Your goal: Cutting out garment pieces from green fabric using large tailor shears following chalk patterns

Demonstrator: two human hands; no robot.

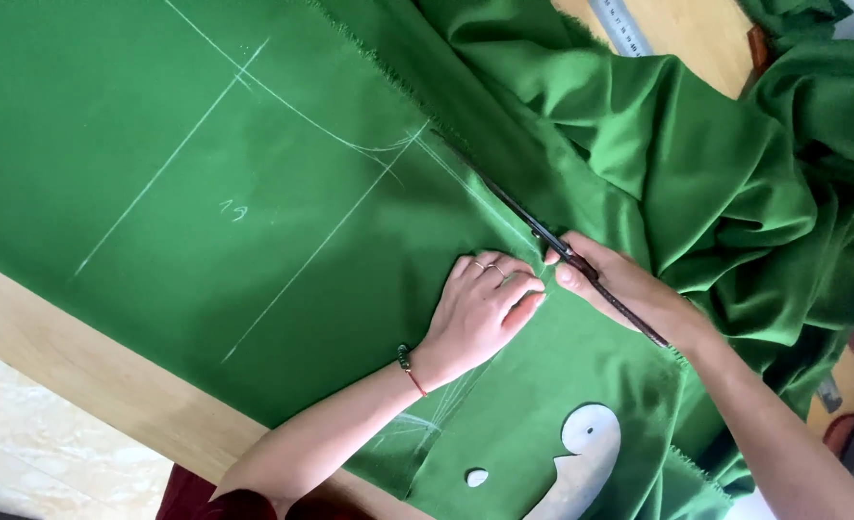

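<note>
The fingers (504,289) of the left hand (480,313) lie flat and a bit spread, pressing down on the green cloth (157,164). They hold nothing; they only push the cloth flat. Two thin rings sit on those fingers, and a small band of dark beads with a red string (408,366) goes round the wrist. Just beside it, the right hand (620,289) is curled tight around the handles of a pair of dark scissors (533,226). The two hands almost touch. The long thin blades stick out past the right hand, up and to the left, and they lie along a white chalk line (451,169) on the cloth. I cannot tell if the blades are open or closed. More chalk lines (254,82) cross the flat part of the cloth, some straight and one curved, and there is a small chalk mark between them. On the far side of the scissors the cloth is all bunched up in big soft folds (754,173). A white curved shape (586,453) and a little white oval (476,477) lie on the cloth near the person's arms. The cloth rests on a light wooden counter (90,366). A grey ruler (620,27) lies on the counter at the top, past the folds.
</note>
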